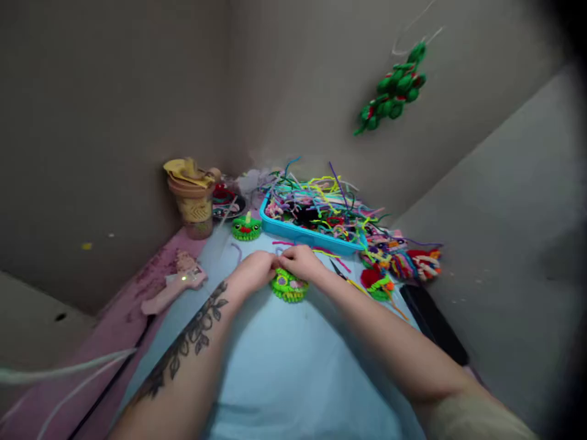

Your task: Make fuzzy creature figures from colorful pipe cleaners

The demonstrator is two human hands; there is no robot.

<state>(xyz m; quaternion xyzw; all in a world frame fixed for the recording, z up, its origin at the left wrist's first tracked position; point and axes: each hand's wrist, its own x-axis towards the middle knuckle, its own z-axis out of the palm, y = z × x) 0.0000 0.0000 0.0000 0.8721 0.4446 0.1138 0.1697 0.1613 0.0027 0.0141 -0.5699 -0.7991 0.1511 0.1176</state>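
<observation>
A bright green knitted or crocheted piece [290,293] with round pale and pink patches and a ruffled lower edge lies on the light blue cloth [284,360]. At its top edge my left hand [257,269] and my right hand [301,263] meet with fingers pinched together. Whatever sits between the fingertips is too small and covered to make out, though it is at the green piece. Behind my left hand stands a similar green piece [246,228] with eyes, a red part and a pale horn. Pink and purple yarn strands [330,252] lie just past my hands.
Beyond is a blue tray [312,235] heaped with yarn scraps. On the left are a pink glue gun [177,284] and a tall cup [192,205]. To the right lie scissors [351,281], a red-and-green piece [376,282] and a long black object [433,324]. Green knitwork [397,88] hangs above.
</observation>
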